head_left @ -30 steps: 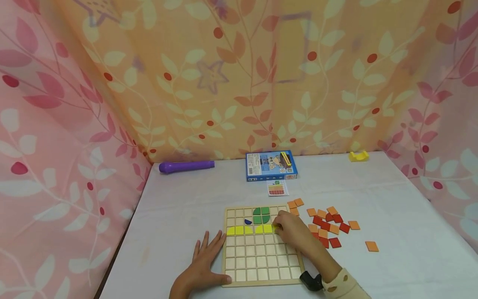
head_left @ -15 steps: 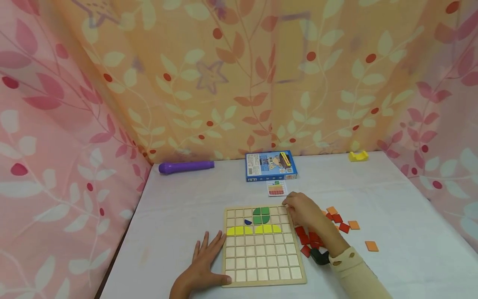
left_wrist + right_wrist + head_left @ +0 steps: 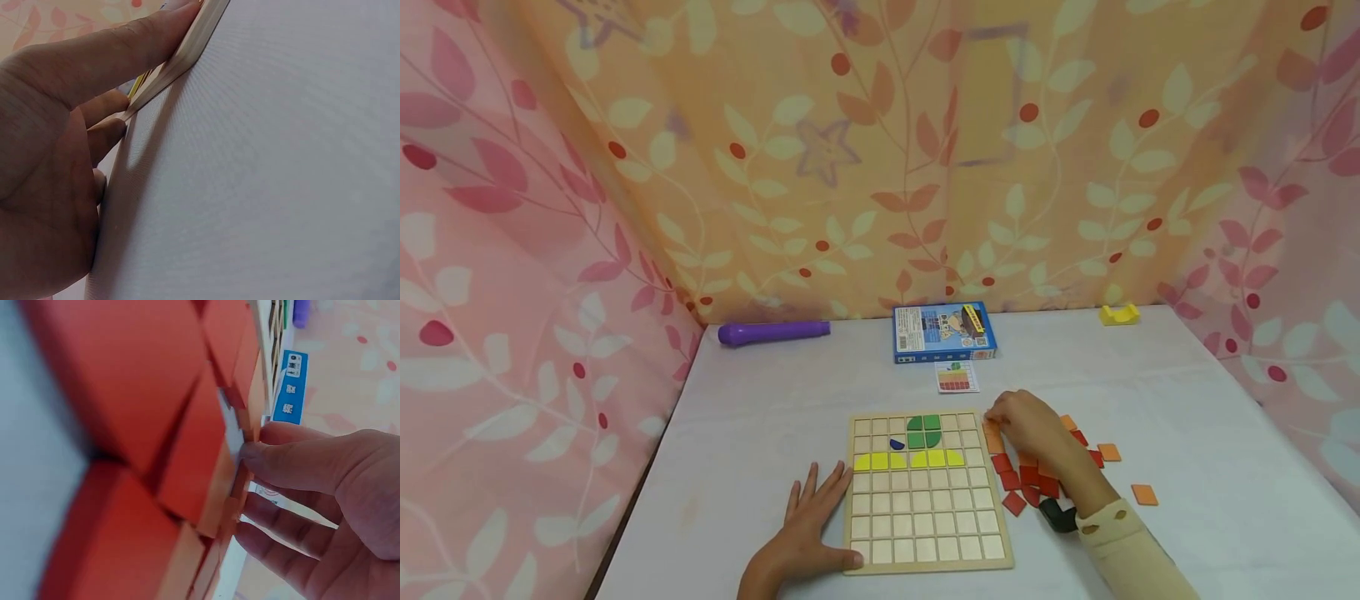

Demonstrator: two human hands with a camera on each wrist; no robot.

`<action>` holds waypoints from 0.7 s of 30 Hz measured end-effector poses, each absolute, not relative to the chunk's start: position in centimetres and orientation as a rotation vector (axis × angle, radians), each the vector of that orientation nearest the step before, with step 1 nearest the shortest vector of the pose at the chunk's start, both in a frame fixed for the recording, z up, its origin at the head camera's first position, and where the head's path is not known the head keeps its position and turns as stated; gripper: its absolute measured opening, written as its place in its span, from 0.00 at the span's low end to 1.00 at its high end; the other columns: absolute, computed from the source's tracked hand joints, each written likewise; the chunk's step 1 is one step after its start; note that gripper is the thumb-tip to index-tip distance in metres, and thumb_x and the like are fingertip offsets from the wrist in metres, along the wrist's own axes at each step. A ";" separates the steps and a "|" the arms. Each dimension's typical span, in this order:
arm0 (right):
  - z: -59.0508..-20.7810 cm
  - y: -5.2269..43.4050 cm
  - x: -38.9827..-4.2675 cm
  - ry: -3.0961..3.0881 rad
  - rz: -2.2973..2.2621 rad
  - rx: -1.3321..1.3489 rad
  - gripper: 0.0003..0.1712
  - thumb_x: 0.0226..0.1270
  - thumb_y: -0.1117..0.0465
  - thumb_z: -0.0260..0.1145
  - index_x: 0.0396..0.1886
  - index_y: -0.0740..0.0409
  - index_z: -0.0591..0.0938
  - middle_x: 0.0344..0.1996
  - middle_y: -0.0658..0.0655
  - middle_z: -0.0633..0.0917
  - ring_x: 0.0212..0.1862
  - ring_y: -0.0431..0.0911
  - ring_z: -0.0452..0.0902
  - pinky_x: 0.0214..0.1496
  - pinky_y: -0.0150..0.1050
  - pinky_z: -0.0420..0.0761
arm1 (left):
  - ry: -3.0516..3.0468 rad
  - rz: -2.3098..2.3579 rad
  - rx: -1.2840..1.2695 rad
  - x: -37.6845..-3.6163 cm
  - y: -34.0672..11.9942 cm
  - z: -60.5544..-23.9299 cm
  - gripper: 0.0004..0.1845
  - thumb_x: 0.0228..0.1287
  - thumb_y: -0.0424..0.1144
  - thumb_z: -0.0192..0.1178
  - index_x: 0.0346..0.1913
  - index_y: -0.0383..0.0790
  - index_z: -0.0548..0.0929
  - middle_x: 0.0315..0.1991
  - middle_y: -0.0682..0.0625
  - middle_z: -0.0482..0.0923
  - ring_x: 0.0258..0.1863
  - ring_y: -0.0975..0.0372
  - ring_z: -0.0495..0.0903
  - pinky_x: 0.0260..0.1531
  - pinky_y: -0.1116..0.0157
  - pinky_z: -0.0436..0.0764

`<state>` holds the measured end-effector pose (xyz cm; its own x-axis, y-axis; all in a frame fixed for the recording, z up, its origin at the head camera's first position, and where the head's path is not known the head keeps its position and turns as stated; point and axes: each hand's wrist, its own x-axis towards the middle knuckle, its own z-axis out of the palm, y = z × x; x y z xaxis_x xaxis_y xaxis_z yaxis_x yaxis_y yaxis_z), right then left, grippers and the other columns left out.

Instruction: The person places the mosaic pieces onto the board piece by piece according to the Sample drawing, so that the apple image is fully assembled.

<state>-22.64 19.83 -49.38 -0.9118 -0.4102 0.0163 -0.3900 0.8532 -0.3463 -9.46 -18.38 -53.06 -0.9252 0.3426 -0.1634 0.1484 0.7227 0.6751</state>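
Note:
My left hand (image 3: pixel 805 529) lies with fingers spread beside the wooden grid board (image 3: pixel 1006 533), its thumb on the lower left corner; in the left wrist view the thumb (image 3: pixel 131 50) reaches to the board's edge. Green pieces (image 3: pixel 932 422), a dark blue piece (image 3: pixel 897 445) and a row of yellow pieces (image 3: pixel 937 458) sit in the board's cells. Past the board's upper right side, my right hand (image 3: pixel 1033 425) pinches at an orange tile (image 3: pixel 993 438) with thumb and fingertips. In the right wrist view, red tiles (image 3: pixel 200 456) fill the foreground, and the thumb (image 3: pixel 294 462) partly hides the tile.
Red and orange tiles (image 3: pixel 1028 475) lie in a heap under my right forearm, with a lone orange tile (image 3: pixel 1145 495) farther right. Behind the board are a pattern card (image 3: pixel 957 377), a blue box (image 3: pixel 946 333), a purple microphone-shaped object (image 3: pixel 773 333) and a yellow piece (image 3: pixel 1120 314).
My right hand has left the yellow row, reached the orange tiles beyond the board's corner, then shifted slightly right. Some red tiles now lie closer to the board. The left hand stays put.

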 end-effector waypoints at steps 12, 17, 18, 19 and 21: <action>-49.7 19.8 -22.0 3.028 -0.521 -0.541 0.12 0.61 0.65 0.74 0.45 0.60 0.89 0.39 0.55 0.88 0.43 0.52 0.81 0.53 0.52 0.83 | 2.640 1.025 0.382 -9.4 -18.5 -53.0 0.65 0.38 0.64 0.78 0.81 0.53 0.54 0.80 0.50 0.47 0.78 0.44 0.27 0.69 0.38 0.26; -49.6 20.1 -21.9 3.023 -0.549 -0.533 0.12 0.61 0.65 0.75 0.45 0.60 0.89 0.39 0.55 0.87 0.43 0.51 0.81 0.52 0.52 0.83 | 2.644 1.010 0.379 -9.4 -18.4 -53.0 0.65 0.38 0.64 0.77 0.81 0.53 0.54 0.80 0.50 0.47 0.78 0.44 0.27 0.69 0.38 0.26; -49.6 20.1 -21.8 3.021 -0.555 -0.535 0.12 0.60 0.66 0.75 0.45 0.60 0.89 0.38 0.55 0.87 0.43 0.52 0.81 0.52 0.52 0.83 | 2.645 1.011 0.380 -9.4 -18.4 -53.0 0.65 0.38 0.64 0.78 0.81 0.53 0.55 0.80 0.50 0.47 0.78 0.44 0.27 0.69 0.37 0.26; -49.5 20.0 -21.7 3.021 -0.561 -0.537 0.12 0.60 0.66 0.75 0.44 0.60 0.89 0.38 0.55 0.87 0.43 0.52 0.81 0.52 0.52 0.83 | 2.645 1.010 0.380 -9.4 -18.4 -53.0 0.65 0.38 0.64 0.78 0.81 0.53 0.55 0.80 0.50 0.47 0.78 0.44 0.27 0.69 0.37 0.26; -49.3 20.0 -21.6 3.015 -0.581 -0.532 0.11 0.61 0.66 0.74 0.44 0.61 0.89 0.39 0.56 0.87 0.43 0.52 0.80 0.52 0.52 0.83 | 2.645 1.014 0.381 -9.4 -18.3 -53.0 0.65 0.38 0.63 0.78 0.81 0.52 0.55 0.80 0.50 0.47 0.78 0.44 0.27 0.69 0.38 0.26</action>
<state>-21.57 19.95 -49.35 -0.9415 -0.3348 0.0387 -0.3252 0.8723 -0.3652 -9.38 -18.32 -52.98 -0.9253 0.3408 -0.1662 0.1423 0.7185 0.6809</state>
